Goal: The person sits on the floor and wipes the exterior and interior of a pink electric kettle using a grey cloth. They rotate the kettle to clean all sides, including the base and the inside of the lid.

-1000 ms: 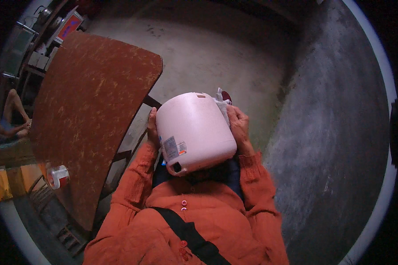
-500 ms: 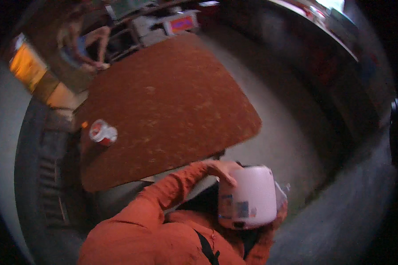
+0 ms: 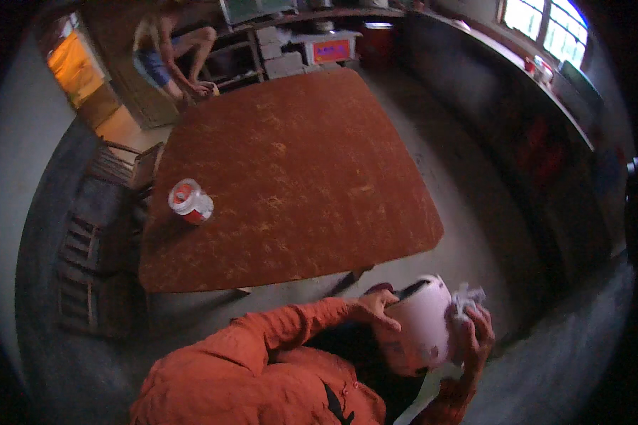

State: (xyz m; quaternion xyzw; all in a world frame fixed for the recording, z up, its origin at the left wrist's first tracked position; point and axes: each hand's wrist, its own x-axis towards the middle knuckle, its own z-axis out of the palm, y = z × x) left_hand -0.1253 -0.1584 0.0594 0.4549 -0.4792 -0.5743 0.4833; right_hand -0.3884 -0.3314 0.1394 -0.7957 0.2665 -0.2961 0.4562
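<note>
So, head view: pink container [image 3: 420,324] sits tilted over the lap, near the brown table's [image 3: 298,177] close edge. Left hand [image 3: 378,309] grips its left side by the rim; right hand [image 3: 478,334] bunches a white cloth [image 3: 466,299] at its right. Could slip if the left grip loosens, right fingers being on cloth. Container's stickers [image 3: 395,348], tub's [image 3: 191,201] red-white label: unreadable.
</note>
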